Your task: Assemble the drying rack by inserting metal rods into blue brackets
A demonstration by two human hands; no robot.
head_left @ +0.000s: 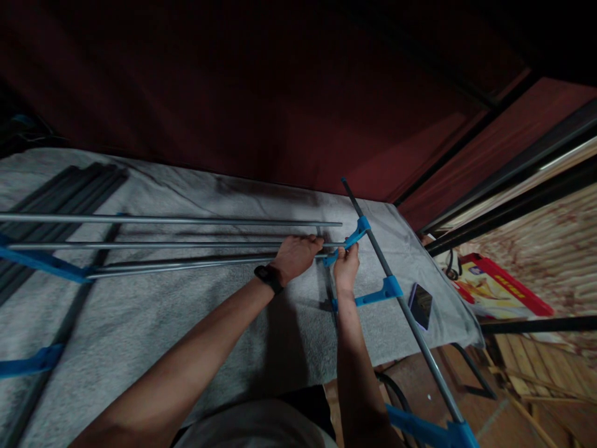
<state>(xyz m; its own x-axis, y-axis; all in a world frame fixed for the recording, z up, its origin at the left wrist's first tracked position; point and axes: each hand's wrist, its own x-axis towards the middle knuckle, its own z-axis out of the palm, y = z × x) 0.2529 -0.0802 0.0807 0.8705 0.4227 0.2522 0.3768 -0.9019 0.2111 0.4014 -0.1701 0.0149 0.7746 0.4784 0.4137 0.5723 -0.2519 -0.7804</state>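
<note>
My left hand [298, 254], with a dark wristband, is closed around the middle metal tube [209, 245] near its right end. Below it runs a second tube [186, 265], whose end reaches the same bracket area; a third tube [233, 221] lies farther back with its right end free. My right hand [346, 267] pinches a blue plastic bracket [358, 232] where the tube ends meet it. That bracket is fixed on a long grey pole [380, 252]. Nearer me, another blue bracket [373, 297] sits on the same pole. My fingers partly hide the joint.
A left-hand frame has a blue bracket [51, 262] on a dark pole [77, 317]. Several dark tubes [60, 202] lie at the back left on a grey cloth [186, 336]. A phone [421, 305] lies right of the pole. A red-yellow package [501, 287] is farther right.
</note>
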